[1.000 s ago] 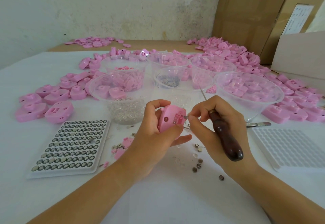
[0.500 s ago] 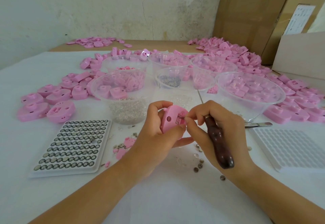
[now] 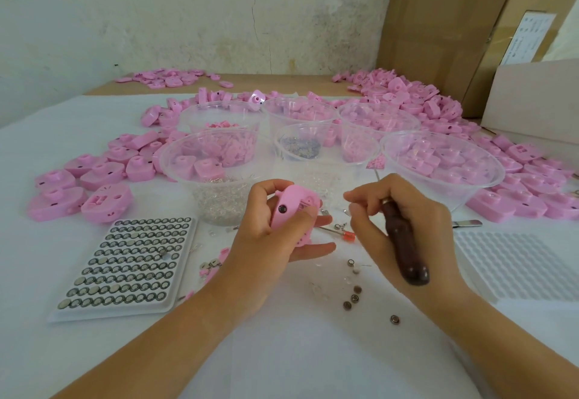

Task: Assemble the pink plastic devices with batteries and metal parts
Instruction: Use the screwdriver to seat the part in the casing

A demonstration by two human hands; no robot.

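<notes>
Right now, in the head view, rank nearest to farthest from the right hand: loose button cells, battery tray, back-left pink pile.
1. Loose button cells, beside the right hand.
2. Battery tray, near left.
3. Pink pile, far back left.

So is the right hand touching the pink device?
Apart. The head view shows a gap between the pink device, gripped by the left hand, and the right hand holding the dark-handled tool.

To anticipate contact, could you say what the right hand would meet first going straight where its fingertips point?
Probably the pink device held in the left hand; the right hand points leftward at it, though depth is unclear.
</notes>
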